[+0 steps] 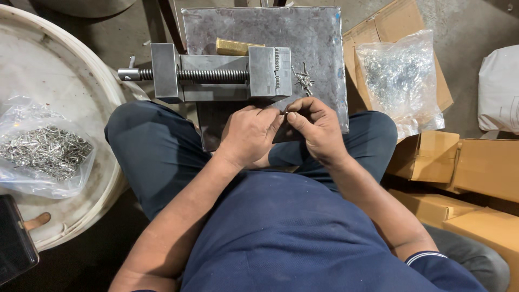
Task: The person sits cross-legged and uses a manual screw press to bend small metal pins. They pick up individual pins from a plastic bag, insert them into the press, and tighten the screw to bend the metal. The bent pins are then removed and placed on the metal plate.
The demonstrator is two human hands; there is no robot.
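Observation:
My left hand (250, 135) and my right hand (316, 127) meet fingertip to fingertip over the near edge of a steel plate (319, 38). Both pinch a small thin metal pin between them; it is mostly hidden by the fingers. A steel bench vise (216, 73) with a threaded screw lies on the plate just beyond my hands. A small loose pile of metal pins (304, 80) sits by the vise jaw. A brass-coloured block (235, 47) rests behind the vise.
A clear bag of metal pins (46, 151) lies in a white round tub (81, 70) at left. Another clear bag of small metal parts (400, 75) rests on cardboard boxes (476, 167) at right. A white sack (500, 89) is far right, a dark phone (15, 243) lower left.

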